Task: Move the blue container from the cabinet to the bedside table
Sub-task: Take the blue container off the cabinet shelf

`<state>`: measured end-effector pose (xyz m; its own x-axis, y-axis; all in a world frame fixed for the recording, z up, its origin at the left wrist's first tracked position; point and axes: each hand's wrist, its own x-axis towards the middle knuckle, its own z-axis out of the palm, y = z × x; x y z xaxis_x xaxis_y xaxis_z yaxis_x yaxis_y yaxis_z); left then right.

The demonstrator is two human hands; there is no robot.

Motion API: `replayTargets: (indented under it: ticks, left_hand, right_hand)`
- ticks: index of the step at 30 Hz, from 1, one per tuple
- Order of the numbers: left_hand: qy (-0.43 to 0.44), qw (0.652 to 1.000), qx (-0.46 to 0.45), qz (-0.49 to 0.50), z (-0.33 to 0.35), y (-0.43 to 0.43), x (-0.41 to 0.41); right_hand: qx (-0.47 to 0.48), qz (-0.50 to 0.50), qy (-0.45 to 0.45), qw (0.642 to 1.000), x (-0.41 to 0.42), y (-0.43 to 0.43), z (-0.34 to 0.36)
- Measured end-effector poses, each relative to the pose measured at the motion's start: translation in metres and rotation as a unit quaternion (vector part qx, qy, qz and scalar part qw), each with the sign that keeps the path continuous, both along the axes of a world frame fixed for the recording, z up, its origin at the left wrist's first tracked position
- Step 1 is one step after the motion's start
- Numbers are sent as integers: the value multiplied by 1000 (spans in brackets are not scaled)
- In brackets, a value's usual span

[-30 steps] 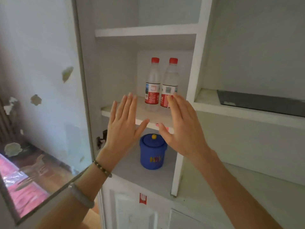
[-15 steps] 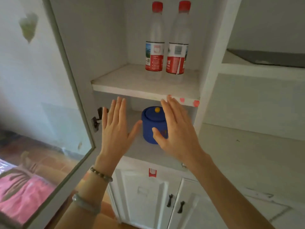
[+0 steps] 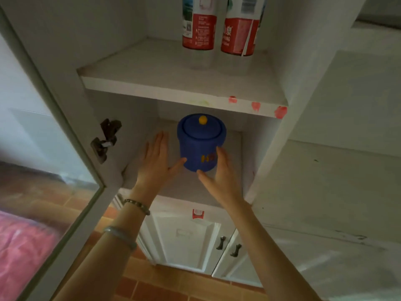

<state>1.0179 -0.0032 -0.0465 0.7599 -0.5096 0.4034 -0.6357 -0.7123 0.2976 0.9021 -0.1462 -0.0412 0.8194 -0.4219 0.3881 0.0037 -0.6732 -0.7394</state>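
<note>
A blue container [image 3: 198, 144] with a lid and a yellow knob stands upright on the lower shelf of the white cabinet [image 3: 267, 148]. My left hand [image 3: 155, 165] is open just left of it, fingers straight, thumb tip close to its base. On the other side my right hand [image 3: 221, 172] is open too, its fingers alongside the container's right wall and its thumb under the front of the base. Neither hand is closed around it. The bedside table is not in view.
Two water bottles [image 3: 219, 25] with red labels stand on the shelf [image 3: 173, 90] directly above the container. The glass cabinet door [image 3: 43, 148] hangs open at the left. Lower cabinet doors with dark handles [image 3: 227, 246] are below; a white counter [image 3: 336, 192] extends right.
Both hands have dropped from in front of the upper shelf into the lower compartment and spread to either side of the blue container. The view has moved closer and lower.
</note>
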Motion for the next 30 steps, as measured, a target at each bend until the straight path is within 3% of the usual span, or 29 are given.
replayTargets:
  ticks: [4, 16, 21, 30]
  left_hand:
    - [57, 998, 12, -19, -24, -18, 22]
    - [207, 946, -183, -166, -31, -40, 34]
    - [223, 936, -209, -172, -37, -39, 31]
    - [208, 948, -226, -89, -25, -11, -6]
  right_hand:
    - [91, -2, -50, 995, 29, -14, -18]
    - [239, 18, -21, 971, 56, -36, -28]
    - [238, 33, -29, 970, 48, -32, -27]
    - [205, 50, -39, 977, 18, -11, -13]
